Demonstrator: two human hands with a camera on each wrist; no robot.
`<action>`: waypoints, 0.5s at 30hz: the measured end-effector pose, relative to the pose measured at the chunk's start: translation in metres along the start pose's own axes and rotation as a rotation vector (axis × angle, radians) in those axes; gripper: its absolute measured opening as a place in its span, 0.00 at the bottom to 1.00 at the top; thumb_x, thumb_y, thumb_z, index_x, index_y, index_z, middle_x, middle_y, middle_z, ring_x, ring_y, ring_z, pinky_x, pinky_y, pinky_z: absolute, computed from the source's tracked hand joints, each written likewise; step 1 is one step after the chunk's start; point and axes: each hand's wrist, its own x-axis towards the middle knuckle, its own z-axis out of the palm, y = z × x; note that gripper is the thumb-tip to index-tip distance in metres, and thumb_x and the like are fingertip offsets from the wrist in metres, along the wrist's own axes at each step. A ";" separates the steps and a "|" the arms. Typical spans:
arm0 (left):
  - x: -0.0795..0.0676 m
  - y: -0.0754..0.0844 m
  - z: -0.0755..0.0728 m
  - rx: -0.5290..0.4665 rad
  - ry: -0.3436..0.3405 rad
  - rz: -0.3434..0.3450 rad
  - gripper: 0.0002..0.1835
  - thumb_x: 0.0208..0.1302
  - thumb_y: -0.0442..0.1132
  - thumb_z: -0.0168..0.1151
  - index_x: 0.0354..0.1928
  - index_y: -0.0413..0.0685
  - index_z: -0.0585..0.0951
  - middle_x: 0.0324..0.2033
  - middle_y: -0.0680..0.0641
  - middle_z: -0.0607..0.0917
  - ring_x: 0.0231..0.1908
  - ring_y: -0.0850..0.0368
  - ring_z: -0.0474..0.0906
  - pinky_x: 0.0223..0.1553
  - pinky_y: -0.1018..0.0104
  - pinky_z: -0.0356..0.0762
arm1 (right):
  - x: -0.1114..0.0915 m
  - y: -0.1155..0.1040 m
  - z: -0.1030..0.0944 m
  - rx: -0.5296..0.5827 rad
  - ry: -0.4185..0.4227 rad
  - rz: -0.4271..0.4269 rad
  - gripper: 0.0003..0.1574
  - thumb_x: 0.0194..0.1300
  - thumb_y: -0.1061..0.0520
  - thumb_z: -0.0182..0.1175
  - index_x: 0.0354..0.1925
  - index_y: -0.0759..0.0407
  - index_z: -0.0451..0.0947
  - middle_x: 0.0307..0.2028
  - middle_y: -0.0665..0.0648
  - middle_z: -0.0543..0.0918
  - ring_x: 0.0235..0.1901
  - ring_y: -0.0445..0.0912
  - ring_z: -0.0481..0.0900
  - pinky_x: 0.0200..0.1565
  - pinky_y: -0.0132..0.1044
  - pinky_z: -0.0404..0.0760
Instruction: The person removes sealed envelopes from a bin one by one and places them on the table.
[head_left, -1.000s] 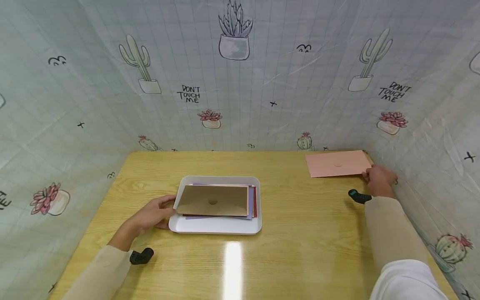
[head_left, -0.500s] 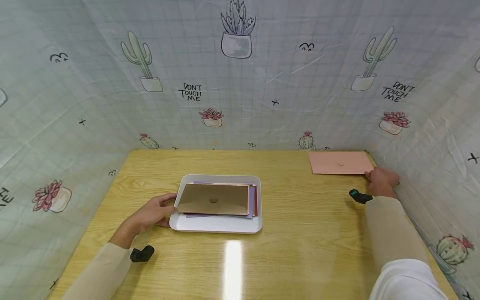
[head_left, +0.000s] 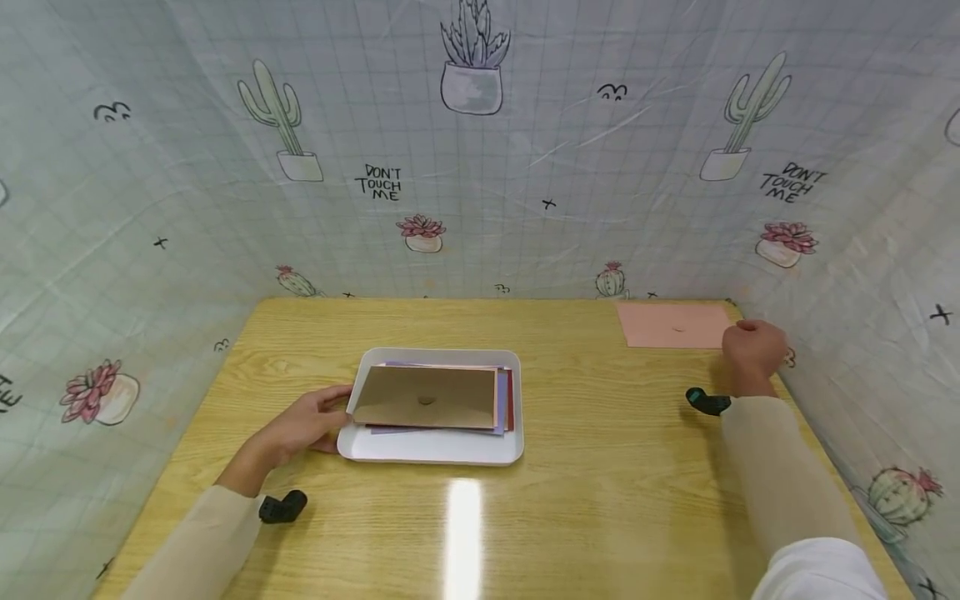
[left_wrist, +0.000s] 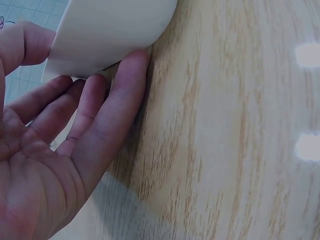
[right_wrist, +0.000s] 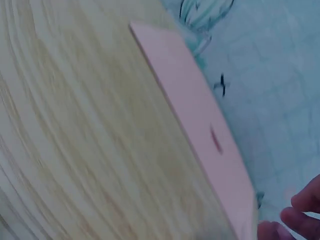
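Note:
A white tray lies left of centre on the table, holding a stack of flat envelopes, the top one a gold-brown envelope. My left hand grips the tray's left end. In the left wrist view its thumb is at the rim and its fingers lie along the outer wall and lower edge. At the far right corner lies a pink envelope with a small curved notch. My right hand is over its right end, fingers loosely curled and holding nothing; in the right wrist view the fingertips appear beside the envelope.
Purple and red edges stick out under the top envelope. The wooden table meets a patterned cloth at the back and on both sides. Dark wrist cameras hang from both sleeves.
My right hand has let go of the pink envelope after setting it straighter against the back edge, and has risen slightly. The left hand stays on the tray.

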 end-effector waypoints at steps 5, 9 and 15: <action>-0.001 0.000 -0.002 0.005 0.002 -0.002 0.40 0.76 0.38 0.57 0.83 0.40 0.51 0.74 0.24 0.64 0.55 0.44 0.84 0.47 0.52 0.90 | -0.023 -0.025 0.013 0.313 -0.073 0.051 0.16 0.75 0.57 0.55 0.57 0.49 0.82 0.45 0.44 0.77 0.33 0.38 0.81 0.37 0.30 0.87; 0.000 0.000 -0.003 0.006 0.008 0.001 0.40 0.76 0.38 0.57 0.83 0.40 0.52 0.74 0.25 0.65 0.55 0.45 0.84 0.46 0.52 0.90 | -0.041 -0.038 0.023 0.486 -0.156 0.043 0.06 0.74 0.59 0.60 0.42 0.46 0.81 0.38 0.45 0.77 0.30 0.37 0.83 0.35 0.28 0.88; 0.000 -0.002 -0.001 0.004 -0.006 0.007 0.40 0.76 0.39 0.57 0.83 0.39 0.52 0.73 0.24 0.65 0.54 0.44 0.84 0.46 0.52 0.90 | -0.062 -0.047 0.028 0.570 -0.250 0.050 0.09 0.73 0.62 0.62 0.39 0.47 0.83 0.35 0.47 0.82 0.26 0.38 0.86 0.36 0.29 0.89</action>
